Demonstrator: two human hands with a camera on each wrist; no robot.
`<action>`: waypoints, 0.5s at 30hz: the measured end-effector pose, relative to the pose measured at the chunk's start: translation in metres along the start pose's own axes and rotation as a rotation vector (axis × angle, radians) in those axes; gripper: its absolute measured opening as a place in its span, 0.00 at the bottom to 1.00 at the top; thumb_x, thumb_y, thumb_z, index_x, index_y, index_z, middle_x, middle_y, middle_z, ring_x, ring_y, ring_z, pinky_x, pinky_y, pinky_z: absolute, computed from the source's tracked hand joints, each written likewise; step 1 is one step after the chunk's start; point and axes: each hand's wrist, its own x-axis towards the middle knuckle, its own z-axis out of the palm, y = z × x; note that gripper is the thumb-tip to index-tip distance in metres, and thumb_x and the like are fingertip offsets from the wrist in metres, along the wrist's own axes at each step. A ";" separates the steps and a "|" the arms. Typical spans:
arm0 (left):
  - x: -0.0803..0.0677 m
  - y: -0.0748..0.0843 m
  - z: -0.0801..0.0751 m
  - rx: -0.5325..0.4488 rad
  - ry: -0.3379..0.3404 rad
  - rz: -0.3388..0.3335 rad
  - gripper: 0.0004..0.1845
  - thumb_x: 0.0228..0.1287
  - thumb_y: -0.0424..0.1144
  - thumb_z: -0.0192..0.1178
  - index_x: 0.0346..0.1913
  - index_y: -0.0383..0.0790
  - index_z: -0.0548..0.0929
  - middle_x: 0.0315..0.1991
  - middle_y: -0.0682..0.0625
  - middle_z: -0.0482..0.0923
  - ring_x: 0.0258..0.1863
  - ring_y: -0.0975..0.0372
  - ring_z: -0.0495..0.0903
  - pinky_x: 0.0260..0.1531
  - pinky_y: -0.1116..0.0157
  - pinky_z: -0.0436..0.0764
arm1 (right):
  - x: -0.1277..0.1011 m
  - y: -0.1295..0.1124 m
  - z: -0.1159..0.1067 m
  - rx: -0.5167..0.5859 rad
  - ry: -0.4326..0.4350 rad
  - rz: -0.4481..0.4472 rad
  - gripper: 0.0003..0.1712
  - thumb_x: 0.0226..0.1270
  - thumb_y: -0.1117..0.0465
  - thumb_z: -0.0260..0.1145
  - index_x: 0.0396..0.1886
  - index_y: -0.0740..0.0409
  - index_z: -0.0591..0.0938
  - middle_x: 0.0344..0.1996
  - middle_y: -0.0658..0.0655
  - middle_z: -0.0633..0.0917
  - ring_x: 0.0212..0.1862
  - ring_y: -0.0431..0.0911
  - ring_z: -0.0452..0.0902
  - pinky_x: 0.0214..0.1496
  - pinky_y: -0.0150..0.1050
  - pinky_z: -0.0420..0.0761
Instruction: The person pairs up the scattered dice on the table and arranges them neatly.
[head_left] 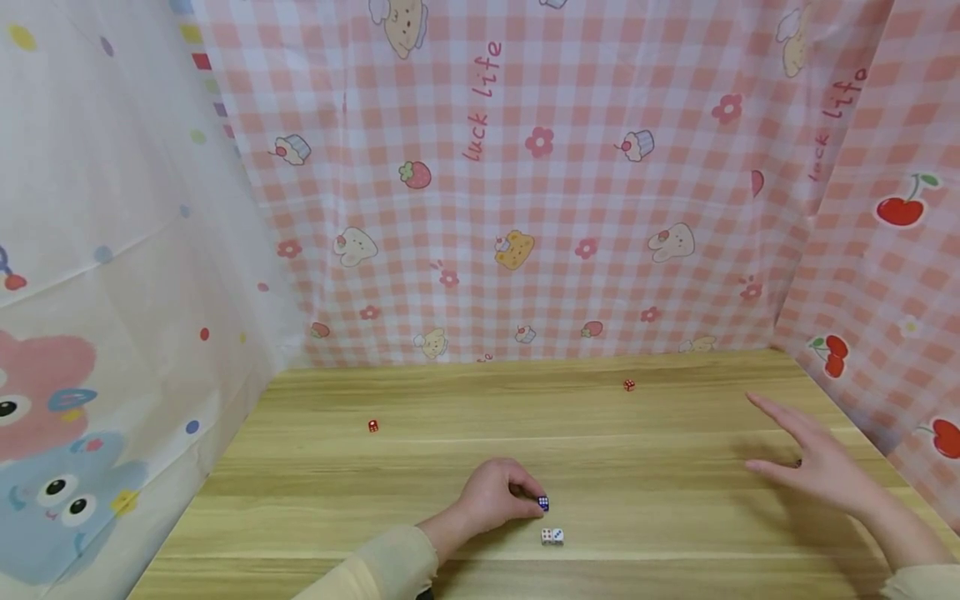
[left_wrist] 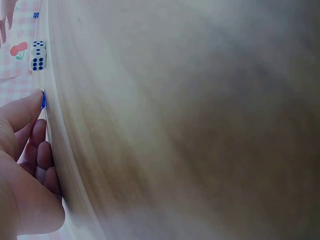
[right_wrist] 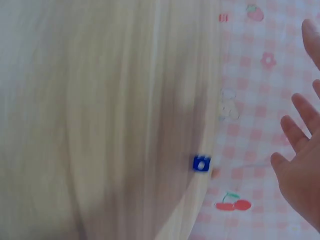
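My left hand [head_left: 501,497] rests on the wooden table [head_left: 450,400] near its front edge, fingers curled, its fingertips pinching a small blue die [head_left: 543,502]. In the left wrist view the same blue die [left_wrist: 43,100] peeks out at the tip of my left hand [left_wrist: 30,125]. Two white dice [head_left: 552,536] sit side by side just in front of that hand, also seen as white dice [left_wrist: 38,56] with blue pips. My right hand [head_left: 787,450] hovers over the table's right side, fingers spread and holding nothing. A second blue die [right_wrist: 201,163] lies near my right hand [right_wrist: 300,150].
A red die [head_left: 372,426] lies left of centre and another red die [head_left: 628,384] far right of centre. Pink checked cloth [head_left: 525,208] walls the back and right; a white cartoon-print cloth [head_left: 112,292] walls the left.
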 end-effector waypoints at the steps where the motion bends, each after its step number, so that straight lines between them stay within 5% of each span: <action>1: 0.000 0.000 0.000 -0.001 0.000 0.001 0.08 0.47 0.33 0.78 0.31 0.43 0.91 0.29 0.61 0.82 0.31 0.72 0.77 0.37 0.72 0.74 | -0.001 0.003 -0.002 -0.001 -0.003 0.003 0.57 0.49 0.68 0.79 0.77 0.53 0.60 0.70 0.63 0.68 0.65 0.22 0.46 0.66 0.25 0.45; 3: 0.000 0.000 0.000 -0.003 0.001 0.004 0.07 0.47 0.33 0.78 0.31 0.43 0.91 0.29 0.61 0.82 0.31 0.72 0.77 0.37 0.72 0.75 | -0.004 0.008 -0.005 -0.001 -0.011 0.006 0.58 0.48 0.68 0.79 0.78 0.53 0.58 0.65 0.76 0.67 0.66 0.22 0.44 0.67 0.26 0.43; 9: 0.000 -0.001 0.000 -0.007 0.005 0.006 0.08 0.46 0.33 0.79 0.31 0.44 0.91 0.29 0.61 0.82 0.32 0.71 0.77 0.37 0.72 0.75 | -0.010 0.024 -0.013 -0.071 0.001 -0.012 0.62 0.44 0.67 0.82 0.78 0.56 0.57 0.67 0.76 0.65 0.66 0.21 0.42 0.62 0.18 0.40; 12: 0.000 -0.001 0.000 -0.004 0.005 0.003 0.08 0.46 0.33 0.79 0.31 0.44 0.91 0.29 0.62 0.82 0.32 0.71 0.77 0.37 0.72 0.74 | -0.014 0.029 -0.017 -0.068 -0.006 0.014 0.63 0.45 0.67 0.81 0.79 0.54 0.56 0.71 0.69 0.62 0.66 0.20 0.42 0.61 0.18 0.40; 15: 0.000 -0.001 0.001 -0.003 0.005 0.002 0.08 0.46 0.33 0.79 0.31 0.44 0.91 0.29 0.62 0.82 0.32 0.71 0.77 0.37 0.72 0.74 | -0.017 0.034 -0.020 -0.053 -0.001 0.032 0.62 0.44 0.68 0.81 0.79 0.55 0.57 0.74 0.49 0.59 0.65 0.19 0.42 0.60 0.17 0.40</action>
